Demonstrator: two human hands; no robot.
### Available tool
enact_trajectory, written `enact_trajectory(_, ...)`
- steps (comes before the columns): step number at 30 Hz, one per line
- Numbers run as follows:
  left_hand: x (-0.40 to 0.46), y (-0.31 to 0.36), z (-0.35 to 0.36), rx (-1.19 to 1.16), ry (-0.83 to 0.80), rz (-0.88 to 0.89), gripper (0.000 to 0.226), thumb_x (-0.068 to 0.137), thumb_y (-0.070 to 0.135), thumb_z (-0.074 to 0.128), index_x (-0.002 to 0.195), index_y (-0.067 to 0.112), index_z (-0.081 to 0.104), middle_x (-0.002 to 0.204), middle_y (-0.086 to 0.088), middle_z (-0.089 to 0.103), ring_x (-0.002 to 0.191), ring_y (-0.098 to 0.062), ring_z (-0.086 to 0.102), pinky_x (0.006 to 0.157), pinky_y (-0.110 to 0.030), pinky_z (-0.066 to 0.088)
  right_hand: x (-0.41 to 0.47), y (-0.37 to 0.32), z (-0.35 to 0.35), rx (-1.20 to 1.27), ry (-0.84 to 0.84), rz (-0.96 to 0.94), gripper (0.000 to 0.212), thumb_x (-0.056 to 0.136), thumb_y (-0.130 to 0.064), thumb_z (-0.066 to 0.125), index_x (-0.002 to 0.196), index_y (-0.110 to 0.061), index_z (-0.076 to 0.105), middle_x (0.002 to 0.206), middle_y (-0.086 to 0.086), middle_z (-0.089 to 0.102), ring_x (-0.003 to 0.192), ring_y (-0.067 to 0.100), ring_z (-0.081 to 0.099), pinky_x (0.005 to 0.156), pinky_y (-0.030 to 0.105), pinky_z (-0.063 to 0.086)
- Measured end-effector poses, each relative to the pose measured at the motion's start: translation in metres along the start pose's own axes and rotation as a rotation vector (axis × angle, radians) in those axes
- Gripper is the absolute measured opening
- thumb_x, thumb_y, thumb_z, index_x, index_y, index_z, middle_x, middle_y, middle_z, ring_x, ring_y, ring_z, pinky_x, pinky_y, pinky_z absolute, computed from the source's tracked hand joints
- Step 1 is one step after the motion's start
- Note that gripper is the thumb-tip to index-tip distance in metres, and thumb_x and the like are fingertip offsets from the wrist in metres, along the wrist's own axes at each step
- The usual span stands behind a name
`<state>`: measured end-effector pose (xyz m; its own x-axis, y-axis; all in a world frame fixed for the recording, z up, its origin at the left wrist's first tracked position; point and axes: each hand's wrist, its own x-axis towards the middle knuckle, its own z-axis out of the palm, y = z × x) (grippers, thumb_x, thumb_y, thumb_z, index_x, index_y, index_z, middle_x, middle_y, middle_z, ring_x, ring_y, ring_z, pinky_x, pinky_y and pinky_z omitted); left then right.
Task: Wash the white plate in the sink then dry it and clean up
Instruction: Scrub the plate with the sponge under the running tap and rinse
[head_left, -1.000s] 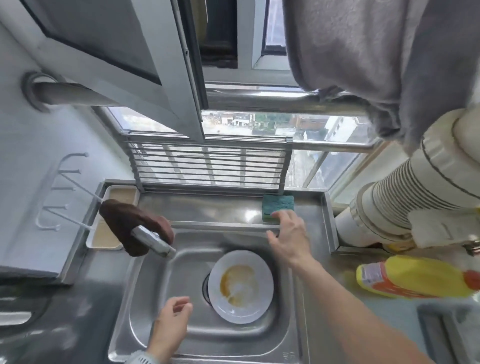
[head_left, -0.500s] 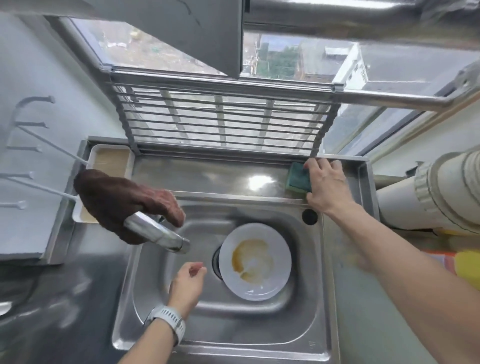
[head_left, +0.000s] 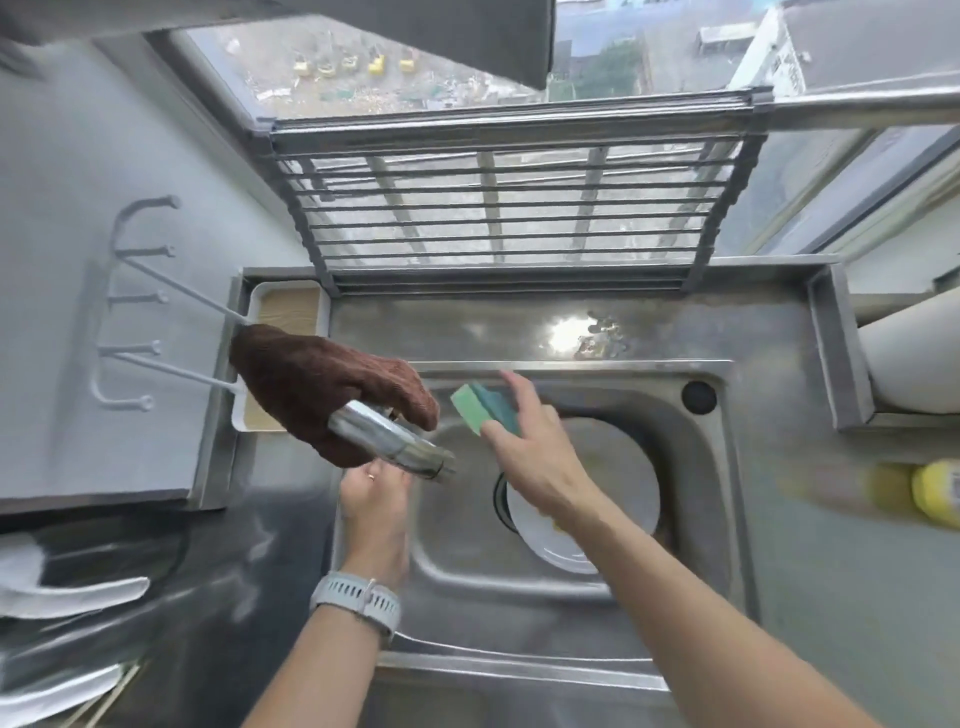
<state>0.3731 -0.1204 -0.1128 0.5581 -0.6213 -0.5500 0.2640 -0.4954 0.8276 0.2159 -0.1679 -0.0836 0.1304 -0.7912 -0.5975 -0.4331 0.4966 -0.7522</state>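
- Green sponge (head_left: 483, 406) sat pinched in your right hand (head_left: 537, 452), held up over the sink (head_left: 717, 519), probably ready for wetting.
- Your left hand (head_left: 375, 499) reached under the tap (head_left: 392, 441); whether it gripped anything, I cannot tell.
- White plate (head_left: 618, 499) lay flat on the sink's bottom, by the drain, below the sponge and untouched.

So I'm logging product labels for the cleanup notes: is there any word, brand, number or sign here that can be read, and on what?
None can be read.
Yellow bottle: a small printed label at the right edge, too blurred to read.
White building outside the window: dark marks on the wall, too small to read.
Sponge, white plate, faucet: no print visible.
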Motion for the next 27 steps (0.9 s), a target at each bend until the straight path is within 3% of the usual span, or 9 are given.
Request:
enact_trajectory(5, 0.027, -0.001, -0.008, -0.038, 0.013, 0.026, 0.061, 0.07, 0.017, 0.079, 0.127, 0.001, 0.066, 0.123, -0.015, 0.07, 0.111, -0.026, 0.068, 0.098, -0.041, 0.055, 0.035, -0.005, 0.076, 0.454, -0.121, 0.158, 0.058, 0.075, -0.055, 0.058, 0.131, -0.04, 0.05, 0.126, 0.001, 0.064, 0.103, 0.019, 0.066, 0.089, 0.044, 0.058)
enact_trajectory(8, 0.05, -0.016, -0.019, 0.183, 0.064, -0.055, 0.023, 0.097, 0.006, 0.061, 0.116, 0.017, 0.058, 0.118, -0.011, 0.06, 0.122, -0.039, 0.065, 0.093, -0.042, 0.053, 0.045, 0.0, 0.094, 0.492, -0.044, 0.132, 0.074, 0.058, -0.054, 0.08, 0.124, -0.04, 0.05, 0.122, -0.002, 0.065, 0.109, 0.014, 0.063, 0.099, 0.036, 0.052)
enact_trajectory(10, 0.058, -0.021, -0.019, 0.105, 0.029, -0.021, 0.02, 0.095, 0.009, 0.067, 0.114, 0.011, 0.062, 0.126, -0.01, 0.064, 0.13, -0.046, 0.061, 0.104, -0.05, 0.053, 0.05, 0.005, 0.098, 0.534, -0.028, 0.144, 0.071, 0.059, -0.044, 0.086, 0.119, -0.042, 0.049, 0.12, -0.003, 0.065, 0.107, 0.011, 0.063, 0.095, 0.029, 0.052)
enact_trajectory(12, 0.06, -0.022, -0.016, -0.059, 0.012, 0.069, 0.06, 0.079, 0.013, 0.085, 0.132, -0.001, 0.062, 0.136, -0.018, 0.068, 0.13, -0.043, 0.063, 0.112, -0.057, 0.049, 0.053, 0.008, 0.097, 0.585, -0.03, 0.113, 0.065, 0.068, -0.03, 0.088, 0.12, -0.04, 0.05, 0.118, -0.005, 0.065, 0.103, 0.006, 0.063, 0.081, 0.014, 0.049)
enact_trajectory(15, 0.058, -0.017, -0.015, -0.181, -0.069, 0.118, 0.065, 0.083, 0.001, 0.082, 0.142, -0.005, 0.055, 0.137, -0.021, 0.068, 0.13, -0.039, 0.064, 0.113, -0.061, 0.048, 0.051, 0.005, 0.094, 0.665, -0.051, 0.067, 0.064, 0.076, -0.013, 0.083, 0.129, -0.027, 0.052, 0.113, -0.005, 0.063, 0.09, -0.001, 0.059, 0.064, 0.003, 0.045)
enact_trajectory(20, 0.051, -0.013, -0.009, -0.245, -0.227, 0.041, 0.068, 0.085, -0.005, 0.075, 0.147, -0.009, 0.047, 0.144, -0.024, 0.062, 0.126, -0.031, 0.065, 0.103, -0.042, 0.058, 0.051, 0.019, 0.099, 0.709, 0.029, 0.047, 0.058, 0.079, -0.018, 0.081, 0.13, -0.028, 0.056, 0.122, -0.001, 0.067, 0.109, 0.008, 0.064, 0.078, 0.005, 0.048)
enact_trajectory(24, 0.061, -0.012, -0.011, -0.254, -0.286, -0.019, 0.035, 0.098, -0.006, 0.058, 0.131, 0.004, 0.066, 0.118, -0.005, 0.078, 0.117, -0.024, 0.07, 0.091, -0.032, 0.062, 0.047, 0.025, 0.1, 0.682, 0.087, 0.008, 0.056, 0.079, -0.025, 0.083, 0.13, -0.029, 0.058, 0.112, -0.014, 0.067, 0.094, -0.015, 0.06, 0.077, 0.003, 0.046)
enact_trajectory(26, 0.062, -0.006, -0.016, -0.209, -0.395, -0.022, 0.029, 0.09, 0.013, 0.078, 0.119, 0.012, 0.073, 0.113, 0.0, 0.079, 0.11, -0.017, 0.072, 0.097, -0.033, 0.06, 0.046, 0.026, 0.103, 0.702, 0.095, -0.012, 0.057, 0.079, -0.025, 0.084, 0.13, -0.028, 0.058, 0.114, -0.012, 0.067, 0.098, -0.011, 0.061, 0.077, 0.003, 0.046)
enact_trajectory(27, 0.061, -0.004, -0.018, -0.183, -0.441, -0.014, 0.058, 0.072, 0.026, 0.094, 0.122, 0.011, 0.069, 0.116, -0.002, 0.076, 0.108, -0.016, 0.072, 0.098, -0.032, 0.06, 0.046, 0.026, 0.104, 0.713, 0.102, -0.017, 0.057, 0.079, -0.024, 0.084, 0.13, -0.028, 0.058, 0.117, -0.01, 0.067, 0.101, -0.008, 0.062, 0.078, 0.004, 0.047)
